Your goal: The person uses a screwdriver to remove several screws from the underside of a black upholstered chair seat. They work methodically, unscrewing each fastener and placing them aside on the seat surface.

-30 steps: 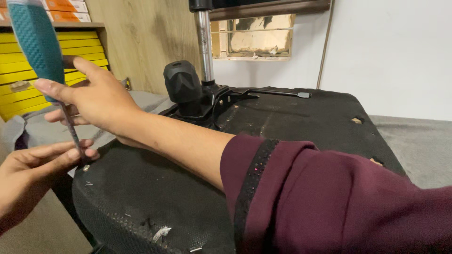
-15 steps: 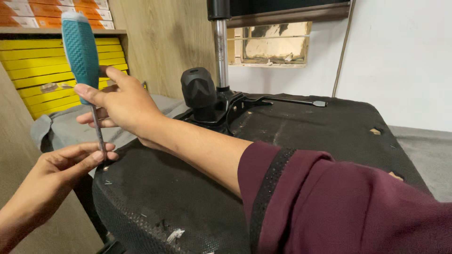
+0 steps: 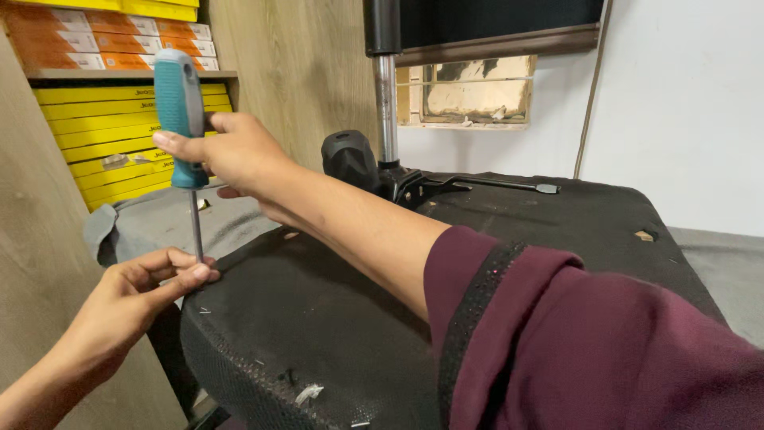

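Screwdriver (image 3: 181,111) unmoved since before: right hand (image 3: 239,155) grip closed on handle, left hand (image 3: 135,295) pinching shaft.

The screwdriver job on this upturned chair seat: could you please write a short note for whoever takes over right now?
Right hand: gripping the teal handle of the screwdriver, held upright.
Left hand: fingertips pinch the metal shaft low down, steadying the tip at the left edge of the black chair seat.
Where things are: the seat lies underside up, its post pointing upward and a lever beside it. Small staples show along the near edge.
Done: the tip is set on the seat edge; whether anything has been pulled out cannot be told.
Left: working the fastener under the tip, which the fingers hide.
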